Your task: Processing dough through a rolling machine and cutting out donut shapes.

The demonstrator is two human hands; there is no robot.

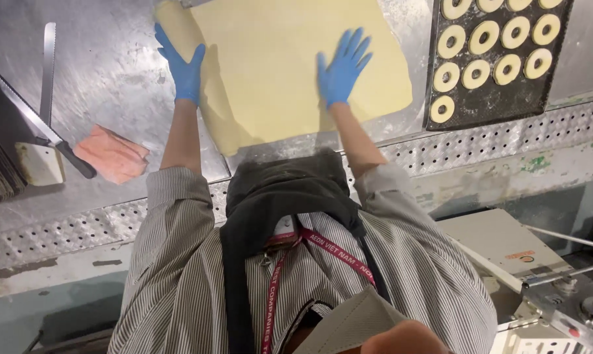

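Steel table (106,72) under my flat open left hand (183,65) and right hand (341,69), the dough sheet (276,59) could tear if I press unevenly.

Dough sheet lying mid-worktop, between tools and tray

The dough (290,62) is lying on the worktop (106,72), with the left hand (183,65) at its left edge and the right hand (341,69) resting on it. A tray (506,98) of dough rings (483,36) is sitting to its right; knives (44,98), a scraper (39,164) and a cloth (111,154) are lying to its left.
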